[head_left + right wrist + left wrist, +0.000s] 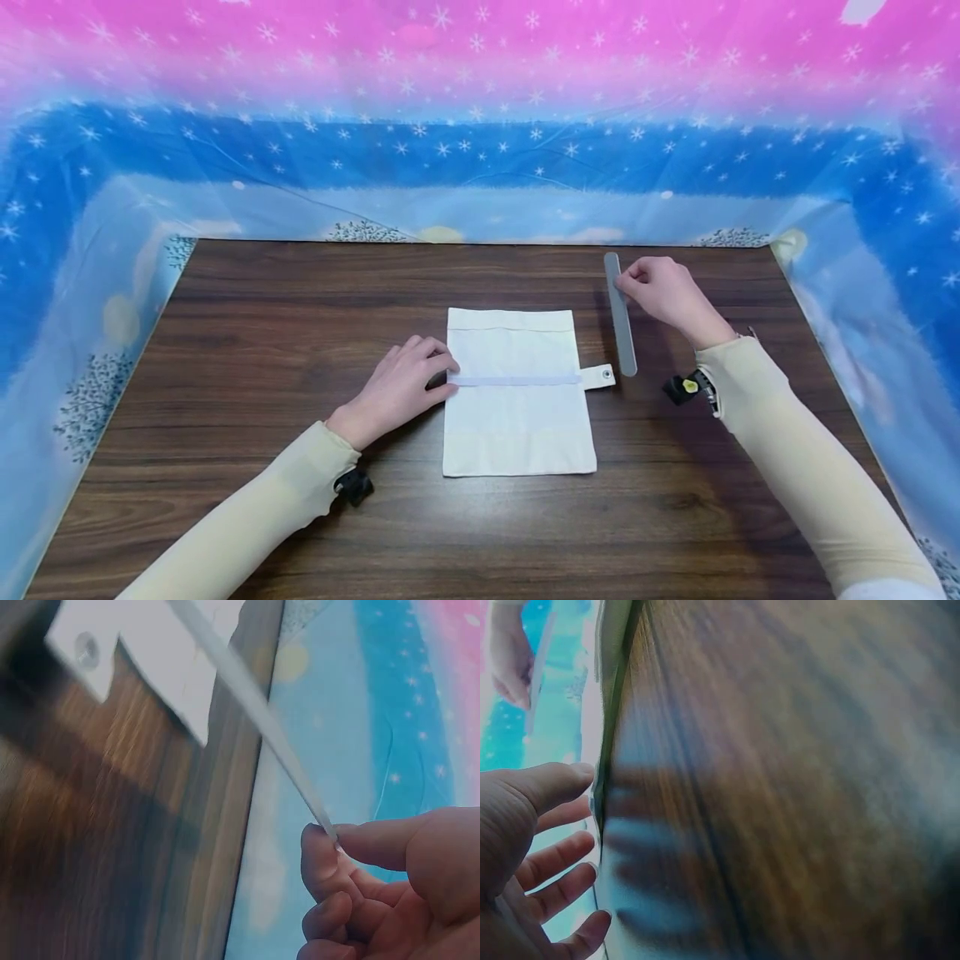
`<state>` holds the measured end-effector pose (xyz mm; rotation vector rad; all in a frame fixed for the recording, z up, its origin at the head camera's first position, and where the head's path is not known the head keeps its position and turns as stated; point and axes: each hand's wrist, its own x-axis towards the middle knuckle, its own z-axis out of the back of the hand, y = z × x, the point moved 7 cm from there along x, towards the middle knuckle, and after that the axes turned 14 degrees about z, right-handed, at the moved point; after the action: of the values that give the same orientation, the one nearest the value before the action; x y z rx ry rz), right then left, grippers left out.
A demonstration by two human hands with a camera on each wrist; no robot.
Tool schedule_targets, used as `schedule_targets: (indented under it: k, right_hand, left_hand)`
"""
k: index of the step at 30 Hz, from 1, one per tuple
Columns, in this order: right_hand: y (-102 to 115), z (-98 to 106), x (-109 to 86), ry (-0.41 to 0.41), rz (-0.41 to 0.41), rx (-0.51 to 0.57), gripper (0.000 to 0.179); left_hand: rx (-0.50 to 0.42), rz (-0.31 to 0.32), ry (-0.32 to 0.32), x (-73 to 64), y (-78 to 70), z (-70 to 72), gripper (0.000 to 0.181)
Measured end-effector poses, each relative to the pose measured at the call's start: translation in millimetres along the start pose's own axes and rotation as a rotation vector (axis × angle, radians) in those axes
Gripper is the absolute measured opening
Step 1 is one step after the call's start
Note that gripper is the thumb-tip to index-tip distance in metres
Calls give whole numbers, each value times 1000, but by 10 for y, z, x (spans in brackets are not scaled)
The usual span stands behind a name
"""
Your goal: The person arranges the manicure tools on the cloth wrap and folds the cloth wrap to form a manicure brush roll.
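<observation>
A white fabric pouch (517, 433) lies flat, opened out, with a pale band (517, 380) across its middle. From its right side sticks out a short strap (594, 377) with a metal snap (87, 650). My left hand (401, 383) rests at the pouch's left edge, fingers spread and loosely bent, thumb and index fingertips touching the cloth. To the right of the pouch, my right hand (667, 292) pinches a long grey nail file (621, 321) with rounded ends between thumb and index finger. In the right wrist view the file (262, 720) is seen nearly edge-on.
The dark wood-grain table (300, 292) lies under everything. A pink and blue snowflake-print cloth (480, 150) hangs behind its back edge and along both sides. A black wrist strap (354, 486) is on the left sleeve, another (682, 388) on the right.
</observation>
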<state>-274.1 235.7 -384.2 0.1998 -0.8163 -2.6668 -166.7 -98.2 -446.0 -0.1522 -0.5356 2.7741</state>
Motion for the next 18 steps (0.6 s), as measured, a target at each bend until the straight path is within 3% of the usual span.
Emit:
schedule_targets:
  k: [18]
  right_hand:
    - [499, -348, 328, 20, 72, 121, 29]
  left_hand:
    - [11, -5, -2, 2, -26, -4, 20]
